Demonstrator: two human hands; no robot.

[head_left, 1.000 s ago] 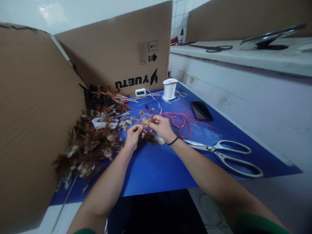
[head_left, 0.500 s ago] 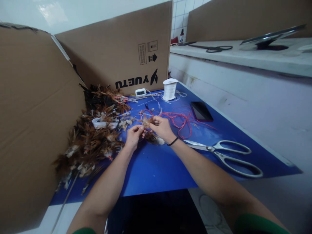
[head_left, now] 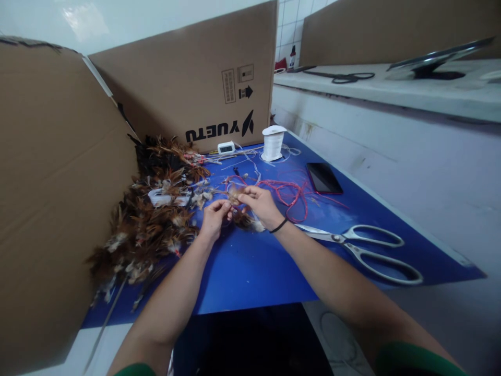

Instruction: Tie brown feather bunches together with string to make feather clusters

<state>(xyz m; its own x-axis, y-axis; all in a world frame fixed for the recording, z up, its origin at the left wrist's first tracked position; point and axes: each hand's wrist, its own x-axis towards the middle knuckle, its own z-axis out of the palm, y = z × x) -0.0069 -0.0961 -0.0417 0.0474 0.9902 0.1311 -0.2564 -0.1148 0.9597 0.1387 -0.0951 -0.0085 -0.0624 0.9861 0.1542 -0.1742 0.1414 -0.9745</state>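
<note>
Blue table (head_left: 250, 282) stands between cardboard (head_left: 47, 183) and pale ledge (head_left: 410, 93); over it, left hand (head_left: 214, 219) and right hand (head_left: 263, 205) pinch a feather tuft (head_left: 235, 195).

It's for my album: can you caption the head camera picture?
Right hand holds brown feathers, left hand close beside it, over a blue table.

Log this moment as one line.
right hand: pinching feather tuft; left hand: pinched at tuft; scissors: on blue table; white spool: upright

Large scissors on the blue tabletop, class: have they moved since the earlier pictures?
No. Judged against the blue tabletop, the large scissors keep the same position and angle, so no direction applies.
</note>
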